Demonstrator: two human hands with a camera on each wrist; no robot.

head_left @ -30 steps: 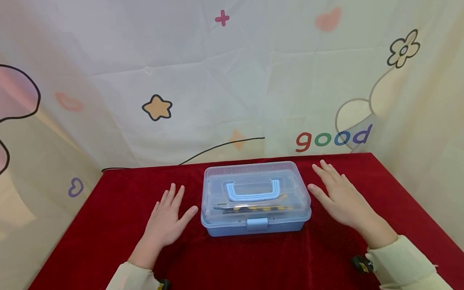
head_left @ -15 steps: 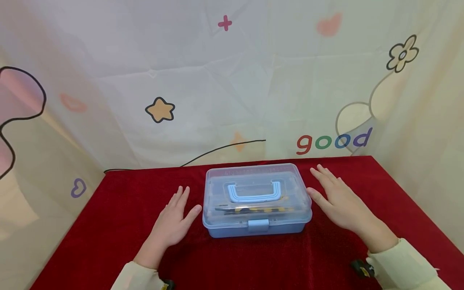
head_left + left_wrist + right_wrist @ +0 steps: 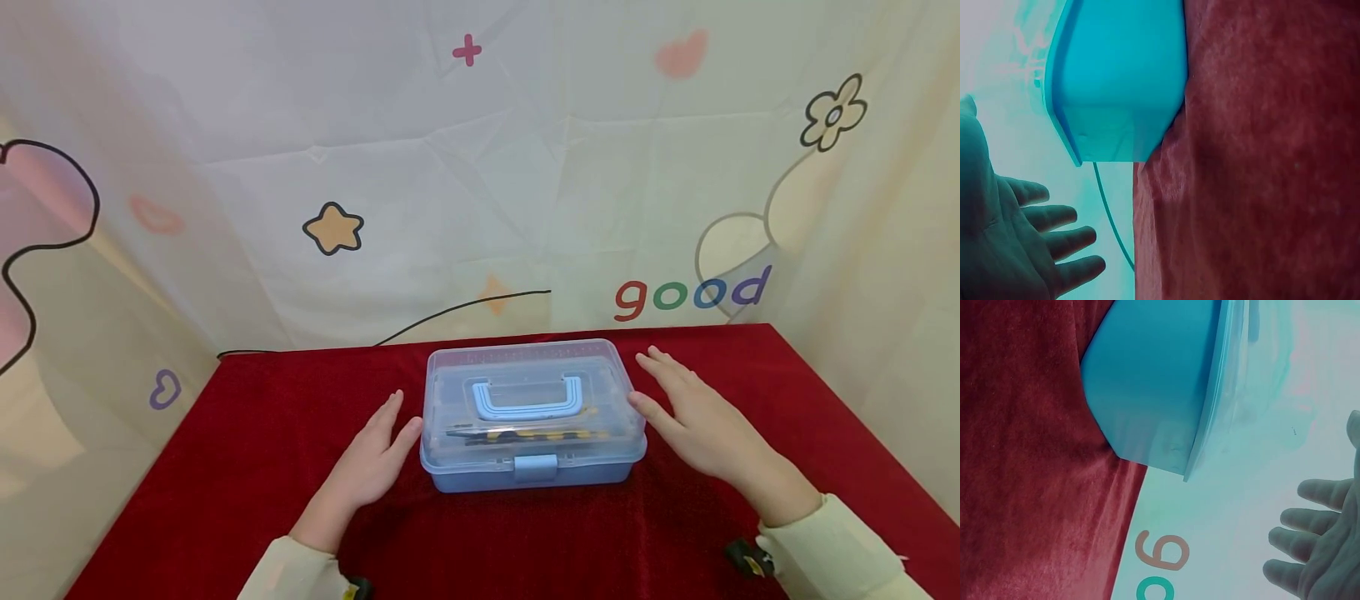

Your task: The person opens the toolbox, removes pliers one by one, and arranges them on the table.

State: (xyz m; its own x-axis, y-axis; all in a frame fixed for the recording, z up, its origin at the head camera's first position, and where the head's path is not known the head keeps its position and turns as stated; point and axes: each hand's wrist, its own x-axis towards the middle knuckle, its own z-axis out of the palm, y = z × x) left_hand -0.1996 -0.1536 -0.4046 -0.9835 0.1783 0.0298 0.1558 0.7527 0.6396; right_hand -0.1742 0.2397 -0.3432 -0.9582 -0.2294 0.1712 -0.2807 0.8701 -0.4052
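Observation:
A blue plastic box with a clear lid sits on the red cloth, its lid down. On the lid lies a light blue handle, and a blue latch is at the front. Through the lid, dark and yellow slender items show, their kind unclear. My left hand is beside the box's left side, fingers straight, thumb near the lid's edge. On the other side, my right hand has extended fingers, its thumb close to the lid. Both wrist views show the box with a gap to each hand.
Red velvet cloth covers the table. Behind it hangs a pale curtain printed with a star, hearts, a flower and the word "good". A dark wrist strap piece shows by the right sleeve.
Both hands have moved inward toward the box, the left one to the right and the right one slightly to the left. The box stays in place; the head view has shifted slightly.

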